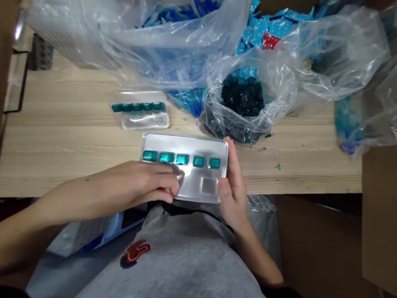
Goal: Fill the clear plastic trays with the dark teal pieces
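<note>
A clear plastic tray (199, 145) lies close to my body at the table's front edge, with several small teal pieces (182, 159) set in a row across it. My right hand (234, 194) grips the tray's right side, fingers along the edge and thumb at the front. Over the tray's left front part rests my left hand (149, 181), fingers curled; whether anything sits under its fingertips is hidden. Farther back and to the left lies a second clear tray (139, 121), also carrying a row of darker teal pieces (137, 106).
Behind the trays stands an open plastic bag (281, 96) of dark green pieces (243, 96). A larger bag (126, 33) holds blue pieces (181, 14). Blue printed packets (257, 28) are at the back. Green scraps (278, 166) lie on the table (53, 147). Cardboard (396, 198) flanks the right.
</note>
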### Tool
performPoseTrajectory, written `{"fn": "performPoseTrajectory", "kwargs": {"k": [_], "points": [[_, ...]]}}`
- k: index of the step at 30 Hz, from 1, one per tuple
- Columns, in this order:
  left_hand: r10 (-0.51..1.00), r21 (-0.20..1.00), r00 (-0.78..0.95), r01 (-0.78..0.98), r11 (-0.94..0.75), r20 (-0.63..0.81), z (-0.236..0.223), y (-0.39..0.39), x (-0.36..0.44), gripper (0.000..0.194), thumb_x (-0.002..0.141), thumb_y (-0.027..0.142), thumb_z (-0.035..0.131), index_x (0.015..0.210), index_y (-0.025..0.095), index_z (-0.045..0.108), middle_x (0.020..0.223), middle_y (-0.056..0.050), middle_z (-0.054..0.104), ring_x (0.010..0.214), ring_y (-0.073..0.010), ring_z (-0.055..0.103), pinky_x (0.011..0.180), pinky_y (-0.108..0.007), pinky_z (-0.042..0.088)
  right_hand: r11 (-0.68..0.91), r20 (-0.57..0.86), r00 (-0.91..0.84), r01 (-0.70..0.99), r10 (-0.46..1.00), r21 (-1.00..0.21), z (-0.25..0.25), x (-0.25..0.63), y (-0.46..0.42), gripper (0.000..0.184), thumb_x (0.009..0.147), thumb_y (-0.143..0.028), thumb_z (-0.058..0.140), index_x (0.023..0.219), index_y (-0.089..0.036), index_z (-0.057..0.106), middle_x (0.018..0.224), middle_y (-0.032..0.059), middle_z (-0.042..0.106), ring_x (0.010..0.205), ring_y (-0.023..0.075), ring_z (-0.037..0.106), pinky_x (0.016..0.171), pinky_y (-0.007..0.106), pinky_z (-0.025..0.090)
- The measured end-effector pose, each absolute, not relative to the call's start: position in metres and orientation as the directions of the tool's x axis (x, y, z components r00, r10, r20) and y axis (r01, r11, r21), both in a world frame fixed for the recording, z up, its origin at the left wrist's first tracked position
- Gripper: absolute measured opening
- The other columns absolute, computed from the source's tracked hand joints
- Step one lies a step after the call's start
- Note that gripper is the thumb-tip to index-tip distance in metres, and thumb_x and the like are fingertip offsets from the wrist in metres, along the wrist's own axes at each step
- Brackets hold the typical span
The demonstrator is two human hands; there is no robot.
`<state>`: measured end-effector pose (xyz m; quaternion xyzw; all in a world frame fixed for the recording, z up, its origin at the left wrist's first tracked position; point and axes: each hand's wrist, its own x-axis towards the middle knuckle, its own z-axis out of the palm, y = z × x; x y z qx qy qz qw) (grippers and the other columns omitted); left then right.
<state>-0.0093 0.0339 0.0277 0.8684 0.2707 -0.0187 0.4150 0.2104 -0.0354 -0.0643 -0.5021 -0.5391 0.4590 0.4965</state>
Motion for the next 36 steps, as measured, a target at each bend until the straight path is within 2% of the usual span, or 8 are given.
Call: {"fn": "performPoseTrajectory", "kwargs": {"k": [8, 10, 15, 19, 24, 29, 32, 36], "points": [[0.392, 0.729, 0.863, 0.488, -0.479, -0.319, 0.028, 0.040, -0.009, 0.030, 0.104, 0.025, 0.040, 0.090, 0.023, 0.067, 0.088, 0.003, 0.067, 0.073, -0.0108, 0.061, 0.067, -0.021, 0.045, 0.125, 0.122, -0.046, 0.076, 0.992, -0.989, -0.067, 0.213, -0.037, 0.075, 0.097, -0.064, 0.044, 0.162, -0.037, 0.016, 0.171, -0.0024, 0.019, 0.158, 0.0232, 0.019, 0.129, 0.049, 0.021], [0.423, 0.637, 0.865, 0.491, -0.594, -0.272, 0.026, 0.031, -0.007, 0.032, 0.105, 0.023, 0.037, 0.090, 0.022, 0.065, 0.093, 0.000, 0.068, 0.078, -0.0133, 0.063, 0.068, -0.024, 0.047, 0.123, 0.118, -0.063, 0.085, 0.991, -0.989, -0.068, 0.214, -0.037, 0.075, 0.098, -0.064, 0.042, 0.162, -0.037, 0.013, 0.171, -0.0026, 0.017, 0.159, 0.0234, 0.017, 0.129, 0.049, 0.021], [0.504, 0.114, 0.864, 0.500, -0.858, 0.001, 0.020, -0.003, 0.007, 0.032, 0.097, 0.004, 0.035, 0.095, 0.014, 0.066, 0.092, -0.009, 0.068, 0.083, -0.0215, 0.063, 0.069, -0.031, 0.048, 0.182, 0.159, -0.172, 0.129, 0.972, -0.975, -0.068, 0.215, -0.038, 0.098, 0.088, -0.073, 0.051, 0.161, -0.041, -0.007, 0.173, -0.0037, -0.005, 0.160, 0.0257, 0.000, 0.130, 0.052, 0.013], [0.445, 0.085, 0.875, 0.437, -0.895, 0.192, 0.023, -0.013, 0.010, 0.026, 0.095, 0.004, 0.042, 0.099, 0.014, 0.065, 0.096, -0.009, 0.070, 0.082, -0.0209, 0.061, 0.073, -0.033, 0.051, 0.187, 0.149, -0.235, 0.147, 0.960, -0.971, -0.069, 0.216, -0.041, 0.129, 0.070, -0.074, 0.073, 0.157, -0.044, -0.018, 0.171, -0.0010, -0.019, 0.159, 0.0310, -0.006, 0.128, 0.058, 0.009], [0.546, 0.258, 0.751, 0.481, -0.838, 0.372, 0.037, -0.010, -0.001, 0.014, 0.095, 0.008, 0.049, 0.093, 0.019, 0.057, 0.101, -0.007, 0.070, 0.095, -0.0201, 0.066, 0.085, -0.035, 0.056, 0.185, 0.136, -0.218, 0.223, 0.966, -0.957, -0.068, 0.219, -0.042, 0.120, 0.078, -0.055, 0.078, 0.158, -0.048, -0.012, 0.173, -0.0030, -0.008, 0.159, 0.0301, 0.002, 0.129, 0.056, 0.015], [0.464, 0.104, 0.790, 0.464, -0.880, 0.400, 0.023, -0.015, 0.007, 0.007, 0.096, 0.015, 0.057, 0.100, 0.015, 0.063, 0.114, -0.012, 0.074, 0.105, -0.0236, 0.069, 0.092, -0.040, 0.058, 0.245, 0.214, -0.128, 0.322, 0.968, -0.914, -0.060, 0.223, -0.042, 0.086, 0.093, -0.059, 0.057, 0.160, -0.045, 0.005, 0.173, -0.0012, 0.007, 0.159, 0.0304, 0.013, 0.127, 0.060, 0.020], [0.446, 0.054, 0.784, 0.471, -0.880, 0.433, 0.020, -0.022, 0.004, 0.023, 0.097, 0.012, 0.051, 0.117, 0.012, 0.063, 0.121, -0.014, 0.073, 0.117, -0.0242, 0.067, 0.098, -0.040, 0.058, 0.283, 0.255, -0.124, 0.392, 0.959, -0.875, -0.052, 0.230, -0.044, 0.077, 0.095, -0.053, 0.056, 0.160, -0.045, 0.015, 0.173, -0.0026, 0.012, 0.159, 0.0302, 0.015, 0.126, 0.063, 0.022], [0.568, 0.030, 0.668, 0.635, -0.772, 0.481, 0.035, -0.021, -0.034, 0.033, 0.095, 0.014, 0.055, 0.124, 0.026, 0.063, 0.133, -0.005, 0.069, 0.126, -0.0236, 0.063, 0.097, -0.043, 0.061, 0.309, 0.287, -0.113, 0.373, 0.951, -0.875, -0.045, 0.251, -0.036, 0.077, 0.092, -0.056, 0.059, 0.159, -0.044, 0.022, 0.171, -0.0003, 0.021, 0.157, 0.0315, 0.022, 0.126, 0.062, 0.025]]}}
